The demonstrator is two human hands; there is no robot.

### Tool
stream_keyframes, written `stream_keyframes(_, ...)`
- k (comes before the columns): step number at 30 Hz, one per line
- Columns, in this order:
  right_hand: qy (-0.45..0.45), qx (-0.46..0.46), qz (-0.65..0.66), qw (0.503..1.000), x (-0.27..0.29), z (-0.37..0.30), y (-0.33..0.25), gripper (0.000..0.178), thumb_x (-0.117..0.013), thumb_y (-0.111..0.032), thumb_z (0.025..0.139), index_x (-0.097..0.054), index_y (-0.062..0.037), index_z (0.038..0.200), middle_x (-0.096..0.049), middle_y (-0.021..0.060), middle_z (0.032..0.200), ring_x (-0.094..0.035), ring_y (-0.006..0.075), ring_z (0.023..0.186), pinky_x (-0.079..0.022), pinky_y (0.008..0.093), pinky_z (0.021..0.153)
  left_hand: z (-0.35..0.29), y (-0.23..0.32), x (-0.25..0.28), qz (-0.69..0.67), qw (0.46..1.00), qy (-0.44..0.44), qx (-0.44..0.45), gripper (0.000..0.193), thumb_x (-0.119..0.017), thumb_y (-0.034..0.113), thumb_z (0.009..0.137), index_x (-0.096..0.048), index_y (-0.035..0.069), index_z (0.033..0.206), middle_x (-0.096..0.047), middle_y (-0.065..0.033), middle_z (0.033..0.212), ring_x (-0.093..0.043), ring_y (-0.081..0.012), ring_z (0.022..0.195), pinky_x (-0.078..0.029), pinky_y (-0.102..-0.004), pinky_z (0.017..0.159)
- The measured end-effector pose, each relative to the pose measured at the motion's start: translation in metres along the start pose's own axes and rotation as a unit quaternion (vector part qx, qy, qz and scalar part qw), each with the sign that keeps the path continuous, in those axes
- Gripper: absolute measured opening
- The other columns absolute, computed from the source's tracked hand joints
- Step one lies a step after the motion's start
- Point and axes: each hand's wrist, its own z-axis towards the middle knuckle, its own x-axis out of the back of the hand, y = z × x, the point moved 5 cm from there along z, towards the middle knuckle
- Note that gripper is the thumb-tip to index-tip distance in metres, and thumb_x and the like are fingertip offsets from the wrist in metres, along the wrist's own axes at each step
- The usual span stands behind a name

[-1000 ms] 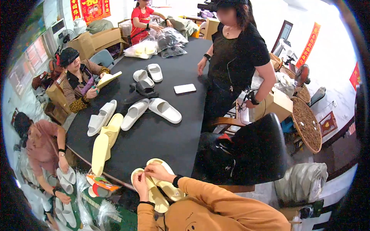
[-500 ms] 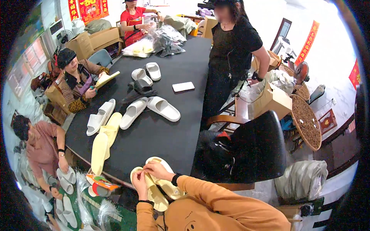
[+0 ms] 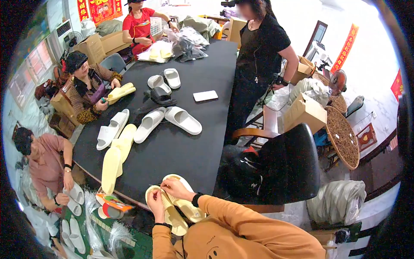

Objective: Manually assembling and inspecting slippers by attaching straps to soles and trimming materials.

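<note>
A pair of pale yellow slippers lies at the table's near edge, right in front of me. My left hand is closed over the strap of the left slipper. Just right of it, my right hand is closed too, its fingertips pinched close to the left ones above the same strap. A thin pale strand seems to stick out by the fingertips; what they pinch is too small to name. The right slipper lies partly under my right hand and wrist.
Yellow slippers, white slippers, a black slipper and a white phone-like slab lie on the black table. A black chair stands to the right. Several people are around the table.
My hands stay at the strap with only slight finger movement. At the far left, a seated person has turned the yellow slippers they hold. The person in red has shifted left, reaching toward the bags.
</note>
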Motion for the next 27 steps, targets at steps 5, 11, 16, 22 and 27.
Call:
stream_keyframes(5,-0.001,-0.037,0.024,0.999,0.0,0.002,0.004,0.014,-0.057,-0.016,0.088,-0.062,-0.0037,0.09,-0.062,0.0129,0.085,-0.06,0.0298,0.084,-0.048,0.0393,0.073,0.002,-0.012,-0.001,0.007,1.0,0.001,0.009,0.007,-0.062,0.005,0.086,-0.061,-0.002,0.088,-0.058,-0.0071,0.086,-0.055,-0.0164,0.075,-0.045,-0.0294,0.07)
stream_keyframes(11,-0.005,-0.062,0.054,0.997,0.004,0.004,0.006,0.014,-0.056,-0.016,0.089,-0.061,-0.0024,0.092,-0.064,0.0125,0.089,-0.061,0.0266,0.085,-0.049,0.0367,0.075,0.001,-0.013,-0.001,-0.023,0.999,0.026,0.012,0.007,-0.059,0.006,0.089,-0.06,-0.001,0.091,-0.06,-0.0073,0.089,-0.056,-0.0168,0.078,-0.046,-0.0299,0.072)
stream_keyframes(16,-0.004,-0.091,0.118,0.989,0.007,0.005,0.009,0.014,-0.055,-0.014,0.09,-0.06,-0.0011,0.094,-0.064,0.0101,0.089,-0.062,0.022,0.087,-0.049,0.0336,0.079,0.001,-0.01,0.002,-0.019,0.999,0.026,0.009,0.007,-0.058,0.005,0.09,-0.058,-0.001,0.092,-0.06,-0.0067,0.089,-0.056,-0.0158,0.08,-0.046,-0.0291,0.074)
stream_keyframes(22,-0.009,-0.134,0.19,0.972,0.012,0.005,0.012,0.014,-0.054,-0.013,0.091,-0.058,-0.0012,0.098,-0.062,0.0066,0.09,-0.061,0.0176,0.089,-0.049,0.0318,0.084,0.001,-0.008,0.002,-0.011,1.0,0.023,-0.012,0.007,-0.057,0.005,0.09,-0.057,-0.001,0.092,-0.059,-0.0069,0.089,-0.056,-0.0162,0.081,-0.046,-0.0289,0.075)
stream_keyframes(27,0.034,-0.172,0.264,0.948,0.011,0.01,0.027,0.018,-0.054,-0.017,0.093,-0.057,-0.0005,0.1,-0.063,0.0058,0.089,-0.062,0.0157,0.086,-0.051,0.0313,0.079,0.001,-0.007,-0.001,-0.026,0.999,0.022,0.006,0.007,-0.057,0.005,0.09,-0.057,-0.001,0.094,-0.058,-0.0078,0.093,-0.056,-0.0164,0.083,-0.046,-0.0291,0.076)
